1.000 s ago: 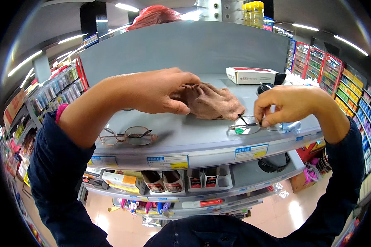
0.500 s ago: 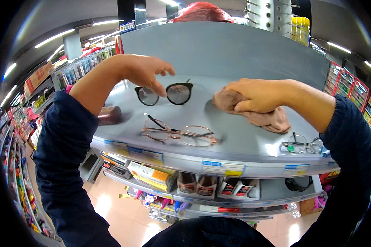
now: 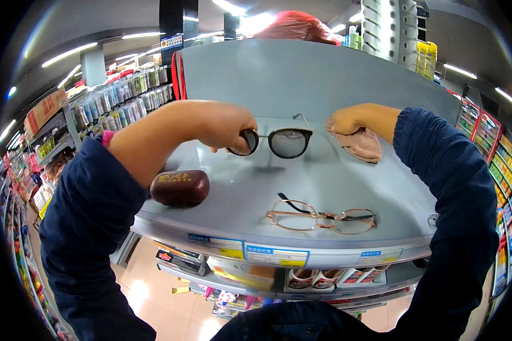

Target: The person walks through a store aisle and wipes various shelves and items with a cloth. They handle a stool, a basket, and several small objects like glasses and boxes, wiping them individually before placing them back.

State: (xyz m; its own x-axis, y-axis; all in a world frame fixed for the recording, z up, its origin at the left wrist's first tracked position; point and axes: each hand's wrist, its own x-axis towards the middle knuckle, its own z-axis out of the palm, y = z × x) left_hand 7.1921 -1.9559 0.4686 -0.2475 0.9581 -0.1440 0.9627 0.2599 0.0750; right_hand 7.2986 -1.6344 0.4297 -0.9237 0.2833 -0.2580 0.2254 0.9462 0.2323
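Observation:
Black-rimmed sunglasses with grey lenses are raised a little off the grey shelf top, their shadow beneath. My left hand is closed on their left side, its fingers partly covering one lens. At the right, my right hand presses on a crumpled pinkish-brown cloth, fingers bunched around it. Nearer the front edge lie gold-framed eyeglasses with dark temple tips. A dark red glasses case rests below my left forearm.
A grey upright panel closes the back, with a red plastic bag above it. Price labels line the front edge. Boxes and packages fill lower shelves. Stocked racks stand left, more shelves right.
My left hand has closed on the sunglasses and lifted them slightly. The right hand and cloth have moved farther back. The view has shifted left, bringing the red case more fully into sight.

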